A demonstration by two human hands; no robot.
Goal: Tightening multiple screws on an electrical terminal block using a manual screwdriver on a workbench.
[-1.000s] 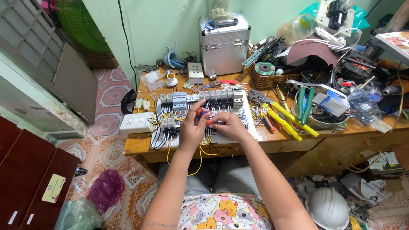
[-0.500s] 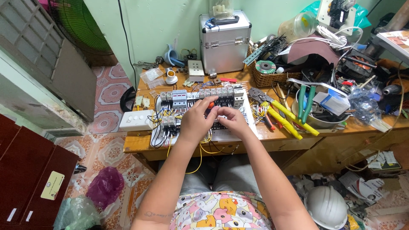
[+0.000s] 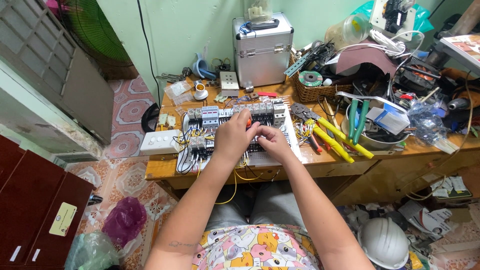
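A white wiring board (image 3: 287,159) lies on the wooden table (image 3: 160,169). It carries rows of grey circuit breakers (image 3: 210,116) and yellow, black and blue wires. My left hand (image 3: 231,137) is closed around a tool with an orange handle (image 3: 247,121), held over the far row of breakers. Beside it, touching, my right hand (image 3: 272,142) has its fingers bent down onto the middle of the board. What its fingertips pinch is hidden.
A white switch block (image 3: 160,142) lies left of the board, and yellow-handled crimpers (image 3: 334,140) and green pliers (image 3: 356,120) lie right of it. Behind stand a metal case (image 3: 262,50) and a wicker basket (image 3: 312,92). A white helmet (image 3: 385,242) and bags are on the floor.
My left hand has shifted the orange-handled tool slightly right and away from me, toward the far breaker row. My right hand stays on the board.
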